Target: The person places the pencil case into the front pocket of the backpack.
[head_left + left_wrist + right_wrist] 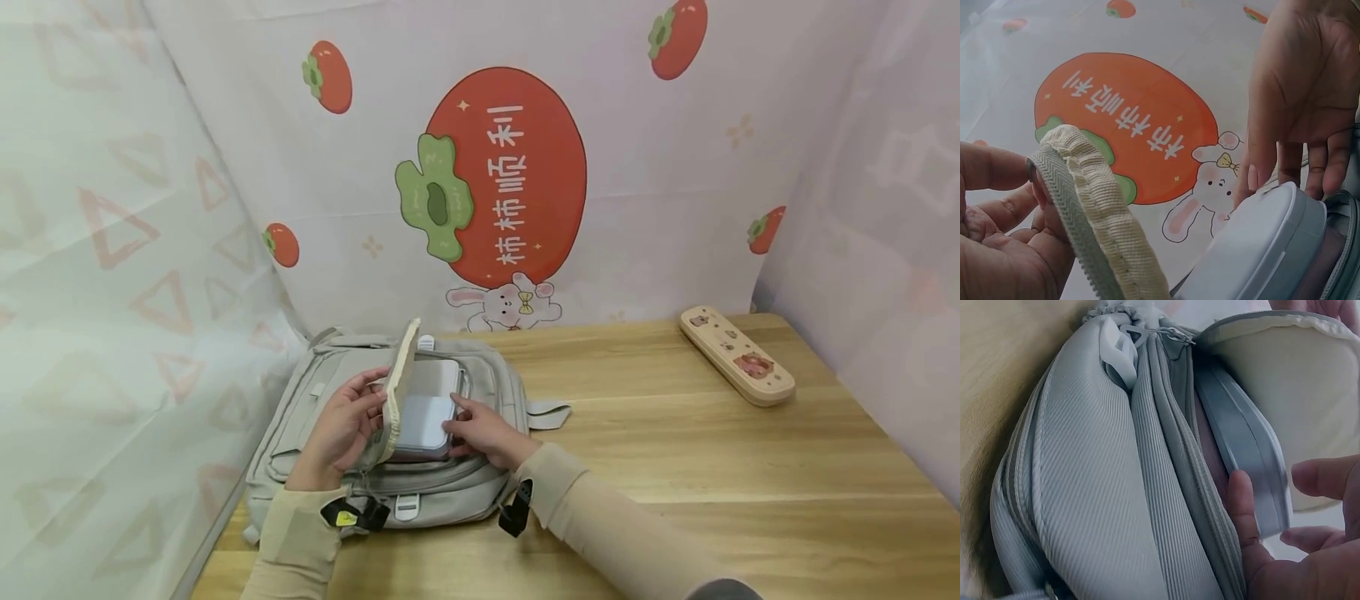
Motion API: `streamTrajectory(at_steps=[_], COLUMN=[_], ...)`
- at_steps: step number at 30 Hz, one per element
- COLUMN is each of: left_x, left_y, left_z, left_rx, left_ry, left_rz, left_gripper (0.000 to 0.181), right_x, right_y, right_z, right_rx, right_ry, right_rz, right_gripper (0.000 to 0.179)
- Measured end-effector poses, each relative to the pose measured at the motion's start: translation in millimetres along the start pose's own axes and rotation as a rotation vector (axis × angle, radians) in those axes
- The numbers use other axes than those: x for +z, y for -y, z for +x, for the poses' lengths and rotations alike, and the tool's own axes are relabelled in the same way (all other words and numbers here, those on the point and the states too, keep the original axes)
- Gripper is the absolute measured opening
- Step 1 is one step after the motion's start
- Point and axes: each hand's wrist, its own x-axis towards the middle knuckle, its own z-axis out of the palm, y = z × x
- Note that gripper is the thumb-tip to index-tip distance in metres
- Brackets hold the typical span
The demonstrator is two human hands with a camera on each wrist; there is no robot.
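A pale grey backpack point(322, 367) lies on the table with its front pocket unzipped. My left hand point(341, 433) pinches the zipped edge of the pocket flap point(1110, 212) between thumb and fingers, holding the flap raised. Inside the pocket sits a light blue box point(425, 425) with rounded corners and a seam along its side. At the box's right end, my right hand point(483, 432) grips it, fingers on one face and thumb on the other. Part of the box is still within the pocket in the right wrist view, its lower portion hidden by the grey fabric point(1091, 462).
A cream pencil case point(737, 356) with cartoon pictures lies at the table's back right. A grey strap point(549, 414) sticks out from the backpack's right side. Behind the wooden table point(675, 483) hangs a white cloth point(637, 208) printed with persimmons and a rabbit.
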Motion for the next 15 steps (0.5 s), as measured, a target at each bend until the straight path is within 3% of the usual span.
streamTrajectory(at_steps=[6, 15], left_x=[-2.3, -6.3], left_y=[2.9, 2.6], left_z=[1.2, 0.6], left_rx=[0.0, 0.003], left_ry=[0.0, 0.0], left_rz=[0.0, -0.018], left_gripper=[0.033, 0.033], right_x=[-32.0, -113.3], right_y=[5.9, 10.2], right_z=[-6.0, -24.6], right_rx=[-0.015, -0.022], right_ry=[-0.025, -0.102], right_rz=[0.021, -0.033], right_gripper=[0.059, 0.054])
